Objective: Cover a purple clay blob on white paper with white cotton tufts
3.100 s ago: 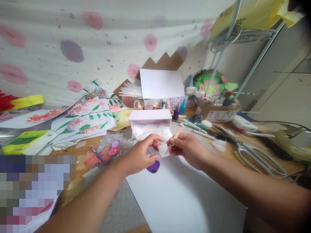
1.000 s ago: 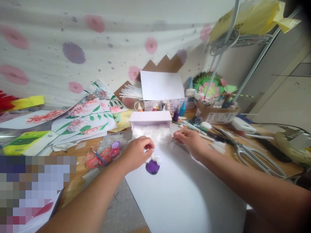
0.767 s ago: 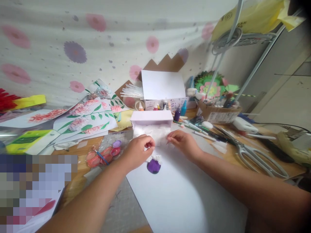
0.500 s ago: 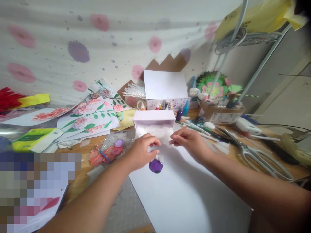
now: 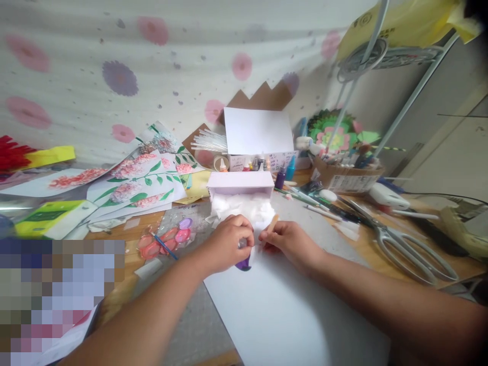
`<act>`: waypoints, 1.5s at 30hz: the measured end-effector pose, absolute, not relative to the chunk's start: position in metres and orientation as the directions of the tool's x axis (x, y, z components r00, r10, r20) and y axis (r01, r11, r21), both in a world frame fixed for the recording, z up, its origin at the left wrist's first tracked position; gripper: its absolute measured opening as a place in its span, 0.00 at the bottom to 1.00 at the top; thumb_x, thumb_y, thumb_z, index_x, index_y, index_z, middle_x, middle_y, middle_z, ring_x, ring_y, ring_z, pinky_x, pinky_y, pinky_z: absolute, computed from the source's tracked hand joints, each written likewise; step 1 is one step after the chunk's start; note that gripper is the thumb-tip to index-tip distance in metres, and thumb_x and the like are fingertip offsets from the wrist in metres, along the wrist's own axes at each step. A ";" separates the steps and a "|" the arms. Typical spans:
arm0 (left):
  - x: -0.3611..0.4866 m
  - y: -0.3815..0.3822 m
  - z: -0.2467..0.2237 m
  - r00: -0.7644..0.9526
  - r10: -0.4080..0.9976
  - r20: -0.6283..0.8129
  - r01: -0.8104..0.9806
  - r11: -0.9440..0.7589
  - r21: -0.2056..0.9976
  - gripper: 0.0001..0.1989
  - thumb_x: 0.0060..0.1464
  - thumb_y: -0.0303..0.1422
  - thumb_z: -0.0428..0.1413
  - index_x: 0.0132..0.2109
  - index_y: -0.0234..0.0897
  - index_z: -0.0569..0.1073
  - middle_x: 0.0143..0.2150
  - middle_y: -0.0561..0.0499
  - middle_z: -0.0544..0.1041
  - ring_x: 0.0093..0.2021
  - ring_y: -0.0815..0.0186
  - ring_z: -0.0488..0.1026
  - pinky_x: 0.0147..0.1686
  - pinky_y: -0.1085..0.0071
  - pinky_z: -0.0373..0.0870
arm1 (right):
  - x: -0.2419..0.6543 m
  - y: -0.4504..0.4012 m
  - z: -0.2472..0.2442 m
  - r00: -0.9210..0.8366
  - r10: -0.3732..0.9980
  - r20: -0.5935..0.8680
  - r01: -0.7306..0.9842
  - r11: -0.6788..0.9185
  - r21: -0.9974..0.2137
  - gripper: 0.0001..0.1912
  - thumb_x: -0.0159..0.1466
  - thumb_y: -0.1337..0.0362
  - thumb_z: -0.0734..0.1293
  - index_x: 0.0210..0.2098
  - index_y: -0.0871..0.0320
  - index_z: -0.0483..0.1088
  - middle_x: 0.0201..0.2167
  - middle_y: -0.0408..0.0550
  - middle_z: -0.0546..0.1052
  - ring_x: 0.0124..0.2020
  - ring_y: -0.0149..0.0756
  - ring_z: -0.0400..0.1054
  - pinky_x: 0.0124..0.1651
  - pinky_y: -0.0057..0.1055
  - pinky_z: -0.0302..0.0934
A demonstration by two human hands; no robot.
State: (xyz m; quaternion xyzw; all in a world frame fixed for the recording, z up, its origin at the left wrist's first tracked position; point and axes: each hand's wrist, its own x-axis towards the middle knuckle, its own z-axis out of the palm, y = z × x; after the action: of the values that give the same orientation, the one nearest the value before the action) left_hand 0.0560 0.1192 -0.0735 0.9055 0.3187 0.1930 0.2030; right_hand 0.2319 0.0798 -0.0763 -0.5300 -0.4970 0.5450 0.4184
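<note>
My left hand (image 5: 233, 241) is closed, its fingertips curled over a small purple piece (image 5: 244, 263) at the top of a white sheet (image 5: 270, 315). What those fingers pinch is hidden, and only the purple piece's lower part shows. Opposite it, my right hand (image 5: 292, 244) grips a flat wooden stick (image 5: 273, 223) between thumb and fingers, its upper end standing above the hand and its lower end covered. Just beyond both hands sits an open white box (image 5: 241, 179) filled with white fluffy cotton (image 5: 244, 204).
On the left lie red plastic pieces (image 5: 163, 245) with a blue stick, and flower pictures (image 5: 129, 188). Small bottles (image 5: 281, 178) stand behind the box. To the right are large scissors (image 5: 407, 244), brushes (image 5: 316, 209) and a cardboard box of tools (image 5: 345, 175).
My right hand has moved left and down with the wooden stick, closer to my left hand. The left hand has lowered over the purple piece, covering more of it.
</note>
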 end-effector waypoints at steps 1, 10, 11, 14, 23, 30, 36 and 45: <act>0.056 0.120 -0.074 0.718 0.659 0.224 0.501 -0.714 0.489 0.05 0.44 0.24 0.53 0.28 0.39 0.71 0.40 0.53 0.67 0.43 0.65 0.64 0.44 0.69 0.62 | 0.230 0.080 -0.077 -0.078 0.986 -0.148 0.106 -0.140 -0.984 0.13 0.49 0.56 0.70 0.21 0.61 0.69 0.18 0.42 0.72 0.21 0.27 0.64 0.27 0.25 0.59; 0.055 0.122 -0.077 0.701 0.678 0.223 0.526 -0.702 0.481 0.04 0.45 0.26 0.52 0.27 0.39 0.70 0.37 0.52 0.69 0.41 0.65 0.65 0.42 0.70 0.63 | 0.229 0.077 -0.081 -0.125 0.992 -0.002 0.335 0.041 -0.941 0.11 0.56 0.60 0.64 0.21 0.60 0.70 0.19 0.41 0.68 0.22 0.28 0.60 0.27 0.26 0.55; 0.055 0.122 -0.077 0.701 0.677 0.224 0.526 -0.703 0.479 0.04 0.45 0.26 0.52 0.28 0.39 0.70 0.37 0.52 0.69 0.41 0.65 0.65 0.41 0.70 0.63 | 0.229 0.077 -0.082 -0.133 0.991 0.027 0.350 0.073 -0.934 0.11 0.56 0.61 0.64 0.21 0.60 0.70 0.19 0.41 0.67 0.22 0.28 0.60 0.28 0.26 0.55; 0.054 0.122 -0.078 0.700 0.679 0.221 0.531 -0.702 0.475 0.04 0.45 0.27 0.52 0.28 0.39 0.70 0.37 0.52 0.69 0.41 0.65 0.66 0.41 0.71 0.63 | 0.229 0.077 -0.084 -0.138 0.985 0.104 0.370 0.149 -0.917 0.10 0.56 0.63 0.64 0.20 0.59 0.70 0.22 0.41 0.68 0.25 0.28 0.62 0.31 0.25 0.55; 0.053 0.124 -0.079 0.703 0.684 0.195 0.536 -0.689 0.488 0.04 0.47 0.27 0.52 0.29 0.39 0.70 0.35 0.52 0.69 0.39 0.66 0.66 0.39 0.72 0.63 | 0.219 0.082 -0.094 -0.118 0.988 0.100 0.229 0.125 -0.965 0.11 0.53 0.59 0.66 0.19 0.59 0.67 0.23 0.42 0.69 0.27 0.31 0.64 0.32 0.27 0.56; 0.052 0.121 -0.073 0.700 0.694 0.167 0.537 -0.666 0.518 0.04 0.46 0.27 0.52 0.29 0.39 0.71 0.35 0.52 0.69 0.40 0.65 0.66 0.39 0.71 0.64 | 0.228 0.083 -0.079 -0.080 0.997 -0.006 0.216 0.012 -0.976 0.13 0.53 0.56 0.66 0.21 0.60 0.69 0.19 0.42 0.69 0.21 0.28 0.60 0.26 0.27 0.56; 0.054 0.120 -0.071 0.684 0.712 0.156 0.524 -0.630 0.573 0.04 0.47 0.27 0.51 0.28 0.39 0.70 0.36 0.53 0.69 0.39 0.66 0.67 0.40 0.71 0.63 | 0.273 0.106 -0.070 0.226 0.969 0.103 0.263 0.041 -0.964 0.15 0.54 0.54 0.64 0.25 0.61 0.70 0.26 0.46 0.73 0.27 0.31 0.63 0.32 0.29 0.57; 0.052 0.123 -0.063 0.547 0.803 0.236 0.560 -0.560 0.611 0.05 0.47 0.26 0.49 0.29 0.38 0.68 0.34 0.54 0.68 0.35 0.68 0.67 0.37 0.71 0.63 | 0.275 0.112 -0.074 0.239 0.968 0.081 0.483 -0.046 -0.874 0.14 0.54 0.54 0.64 0.22 0.60 0.71 0.20 0.44 0.73 0.19 0.31 0.60 0.25 0.28 0.50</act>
State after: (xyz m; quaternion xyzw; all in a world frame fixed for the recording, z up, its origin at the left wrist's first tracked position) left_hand 0.0524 0.1228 -0.0629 0.8460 0.4028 0.2539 0.2401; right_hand 0.2752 0.1123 -0.0735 -0.6639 -0.5463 0.2868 0.4225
